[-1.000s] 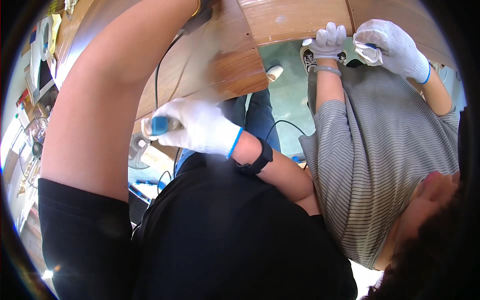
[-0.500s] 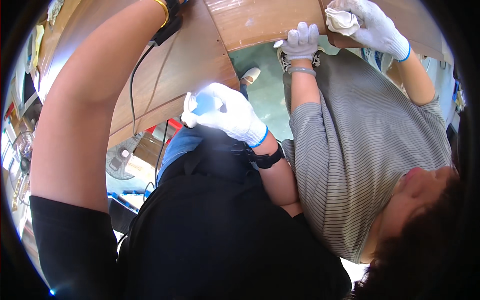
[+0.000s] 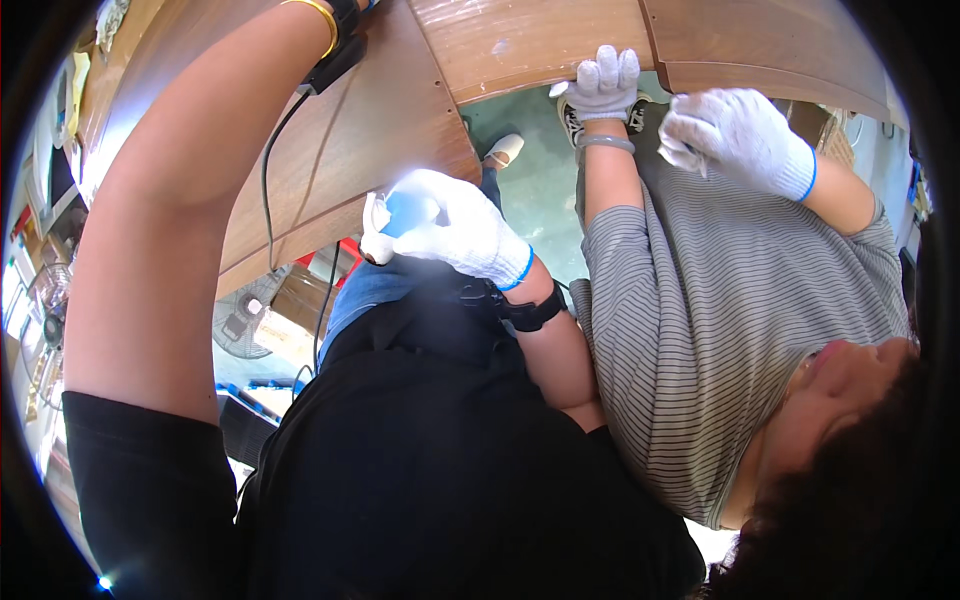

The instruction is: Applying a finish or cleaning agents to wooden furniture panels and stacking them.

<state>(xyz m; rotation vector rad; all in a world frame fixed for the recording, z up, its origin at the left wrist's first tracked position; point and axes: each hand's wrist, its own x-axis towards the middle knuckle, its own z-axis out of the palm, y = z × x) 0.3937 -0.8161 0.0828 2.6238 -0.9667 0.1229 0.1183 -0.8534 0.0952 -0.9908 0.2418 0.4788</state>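
My right hand, in a white knit glove with a blue cuff edge, is closed round a white crumpled cloth close to the near edge of the brown wooden panel. A pale blue patch shows between thumb and fingers; glare keeps me from telling what it is. My left arm stretches up over the panel, with a gold bracelet and a black strap at the wrist. Past the top edge of the picture, my left hand is out of sight.
At my right a person in a striped shirt rests one gloved hand on the wood and holds a white cloth in the other. A black cable hangs down past the panel. A fan stands below left.
The co-worker's hand with the cloth has drawn back off the wood toward their body. My right hand has barely shifted, and my left arm stays about where it was.
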